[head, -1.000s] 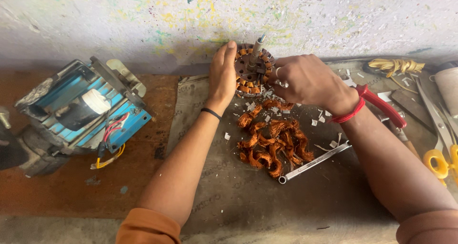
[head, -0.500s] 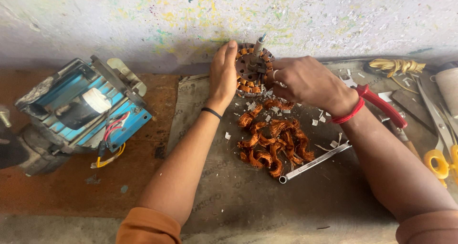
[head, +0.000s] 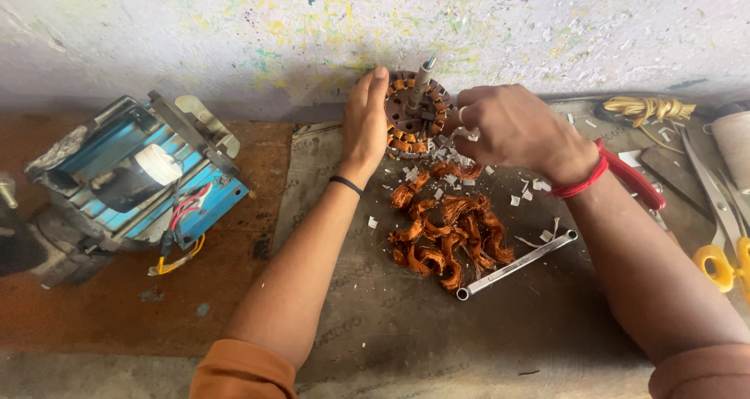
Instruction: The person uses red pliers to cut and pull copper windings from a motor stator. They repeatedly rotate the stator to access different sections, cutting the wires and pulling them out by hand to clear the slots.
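A round motor stator (head: 414,114) with copper windings and a steel shaft stands against the wall. My left hand (head: 366,126) presses flat against its left side, a black band on the wrist. My right hand (head: 508,130), with a red wrist band, grips the stator's right edge with closed fingers; what the fingertips pinch is hidden. A heap of cut copper wire coils (head: 449,231) lies just in front of the stator, among white paper scraps.
A ring spanner (head: 517,265) lies right of the copper heap. A blue motor housing (head: 129,176) with loose wires sits at the left. Red-handled pliers (head: 637,182), yellow-handled scissors (head: 723,247) and a bundle of yellow cord (head: 644,108) lie at the right.
Both hands stay on the stator. My right hand has shifted slightly at its right edge; the rest looks the same.
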